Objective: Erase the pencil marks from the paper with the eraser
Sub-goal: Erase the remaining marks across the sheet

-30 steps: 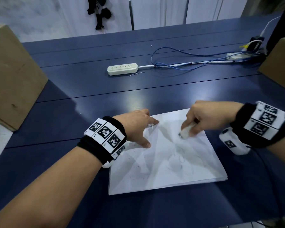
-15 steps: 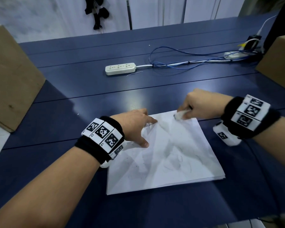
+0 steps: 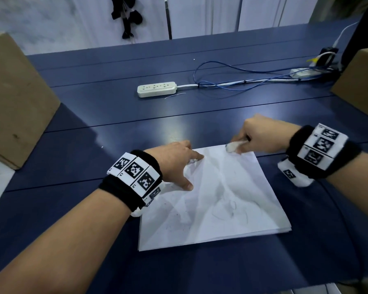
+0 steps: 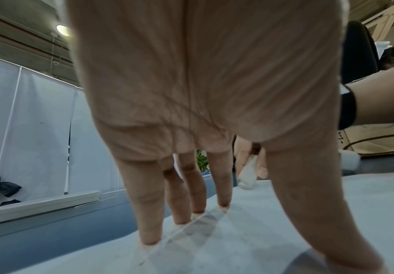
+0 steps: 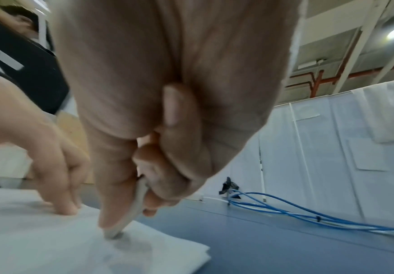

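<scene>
The right hand [image 3: 261, 136] pinches a small white eraser [image 3: 234, 146], its tip pressed on the far edge of the creased white paper sheet [image 3: 221, 209] lying on the dark blue desk [image 3: 115, 115]. The left hand [image 3: 174, 164], grip wide with straight fingers [image 4: 149, 213], presses the sheet's far left corner; faint pencil marks [image 3: 232, 209] show near its middle.

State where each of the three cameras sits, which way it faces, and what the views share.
Head: worn high, looking down over both forearms at the paper on the table.
Left wrist: looks along the left hand, fingertips on the paper.
Right wrist: looks along the right hand pinching the eraser.
Shared: all three show paper and eraser.
</scene>
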{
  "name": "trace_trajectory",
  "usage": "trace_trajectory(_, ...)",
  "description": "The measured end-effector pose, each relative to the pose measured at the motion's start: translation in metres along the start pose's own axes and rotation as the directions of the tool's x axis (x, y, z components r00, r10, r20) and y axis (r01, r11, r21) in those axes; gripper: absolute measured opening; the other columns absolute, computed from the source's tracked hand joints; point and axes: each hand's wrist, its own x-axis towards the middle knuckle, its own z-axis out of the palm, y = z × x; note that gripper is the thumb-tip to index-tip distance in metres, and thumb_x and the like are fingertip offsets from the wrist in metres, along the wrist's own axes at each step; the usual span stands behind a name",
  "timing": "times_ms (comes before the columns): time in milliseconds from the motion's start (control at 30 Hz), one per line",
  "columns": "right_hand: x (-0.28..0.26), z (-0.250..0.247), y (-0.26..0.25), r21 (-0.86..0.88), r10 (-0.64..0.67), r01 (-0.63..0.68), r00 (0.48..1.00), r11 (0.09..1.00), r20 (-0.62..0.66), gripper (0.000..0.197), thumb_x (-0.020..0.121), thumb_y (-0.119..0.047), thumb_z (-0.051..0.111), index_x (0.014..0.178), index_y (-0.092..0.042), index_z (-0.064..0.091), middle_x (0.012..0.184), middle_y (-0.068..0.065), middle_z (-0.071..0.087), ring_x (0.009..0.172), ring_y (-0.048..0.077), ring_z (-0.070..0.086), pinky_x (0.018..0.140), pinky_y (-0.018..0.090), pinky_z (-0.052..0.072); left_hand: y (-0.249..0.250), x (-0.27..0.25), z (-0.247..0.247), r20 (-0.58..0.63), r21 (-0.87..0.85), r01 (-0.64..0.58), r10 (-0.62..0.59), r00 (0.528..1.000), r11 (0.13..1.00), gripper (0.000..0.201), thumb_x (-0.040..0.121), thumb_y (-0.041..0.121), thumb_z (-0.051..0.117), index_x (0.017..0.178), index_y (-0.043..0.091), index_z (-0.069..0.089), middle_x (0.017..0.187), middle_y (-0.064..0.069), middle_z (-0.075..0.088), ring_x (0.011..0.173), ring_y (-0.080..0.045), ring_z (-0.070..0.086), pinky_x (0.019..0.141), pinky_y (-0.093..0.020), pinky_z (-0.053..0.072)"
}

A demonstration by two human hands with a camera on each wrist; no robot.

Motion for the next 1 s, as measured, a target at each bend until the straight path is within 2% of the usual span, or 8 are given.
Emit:
trace_trajectory(167,-0.031,0.009,-0.011,0.136,-0.169,0.132,0.935,0.982,0.313,0.03,0.077,-0.036,0.078,0.106,-0.042,0.073,0.067,-0.021,0.063,0.069,-0.006,0.057,0.065,0.007,0.038,-0.003,0.002,0.002,-0.009,-0.012,-0.008,0.008,1.0,1.0,0.087,0.075,0.048,0.079,0.149,0.034,0.035,0.123,0.004,0.04,0.112,-0.017,0.047,0.084,-0.026,0.042)
trace_trajectory(267,-0.014,0.002,-0.005,0.065,-0.058,0.05,0.991,0.997,0.119,0.023,0.079,-0.04,0.076,0.103,-0.041,0.075,0.053,-0.026,0.058,0.06,-0.007,0.053,0.058,0.009,0.039,-0.002,0.0,0.002,-0.009,-0.009,-0.01,0.01,1.0,1.0,0.087,0.075,0.048,0.078,0.149,0.034,0.034,0.123,0.004,0.04,0.111,-0.016,0.047,0.082,-0.025,0.039)
trace_trajectory(367,0.0,-0.001,0.002,0.02,0.023,-0.022,0.999,1.0,-0.023,0.021,0.084,-0.036,0.071,0.104,-0.04,0.075,0.051,-0.023,0.056,0.062,-0.003,0.052,0.066,0.025,0.044,-0.001,-0.001,0.001,-0.008,-0.013,-0.005,0.005,1.0,1.0,0.087,0.075,0.047,0.079,0.149,0.034,0.035,0.122,0.004,0.04,0.111,-0.018,0.048,0.083,-0.027,0.042)
trace_trajectory(467,-0.015,0.001,0.0,0.062,-0.032,0.027,0.996,0.998,0.084,0.02,0.081,-0.037,0.075,0.088,-0.055,0.072,0.061,-0.016,0.06,0.065,0.004,0.054,0.069,0.029,0.049,-0.001,-0.001,0.0,-0.007,-0.013,-0.006,0.005,1.0,1.0,0.086,0.075,0.047,0.079,0.148,0.035,0.035,0.119,0.005,0.039,0.111,-0.018,0.048,0.083,-0.027,0.042)
trace_trajectory(567,-0.032,0.002,-0.011,0.121,-0.104,0.074,0.957,0.99,0.269,0.026,0.078,-0.048,0.075,0.103,-0.044,0.073,0.067,-0.017,0.065,0.068,-0.001,0.058,0.067,0.016,0.046,-0.001,-0.001,0.0,-0.003,-0.014,-0.006,0.006,1.0,1.0,0.086,0.076,0.046,0.079,0.149,0.034,0.035,0.122,0.004,0.04,0.113,-0.018,0.048,0.088,-0.03,0.045)
trace_trajectory(633,-0.023,0.001,-0.01,0.076,-0.056,0.042,0.978,0.996,0.201,0.026,0.079,-0.045,0.075,0.104,-0.039,0.075,0.057,-0.022,0.061,0.061,-0.005,0.056,0.061,0.013,0.041,0.0,-0.001,-0.001,-0.001,-0.007,-0.007,0.007,1.0,1.0,0.086,0.076,0.047,0.078,0.149,0.034,0.035,0.123,0.003,0.04,0.112,-0.018,0.048,0.087,-0.029,0.045)
trace_trajectory(800,-0.001,-0.002,0.005,0.003,0.047,-0.047,0.999,0.999,0.028,0.023,0.084,-0.037,0.071,0.106,-0.037,0.075,0.053,-0.032,0.056,0.06,0.001,0.049,0.073,0.03,0.05,0.001,-0.002,-0.001,-0.001,-0.005,-0.002,0.002,1.0,1.0,0.087,0.076,0.047,0.079,0.149,0.034,0.035,0.123,0.003,0.04,0.113,-0.018,0.047,0.088,-0.03,0.044)
trace_trajectory(1000,-0.032,0.005,-0.012,0.087,-0.08,0.061,0.97,0.994,0.231,0.026,0.08,-0.041,0.074,0.106,-0.043,0.073,0.073,-0.013,0.069,0.077,0.005,0.058,0.073,0.021,0.049,0.0,-0.001,-0.001,-0.001,-0.011,-0.008,0.008,1.0,1.0,0.086,0.075,0.047,0.079,0.149,0.034,0.035,0.123,0.004,0.04,0.113,-0.018,0.048,0.09,-0.031,0.045)
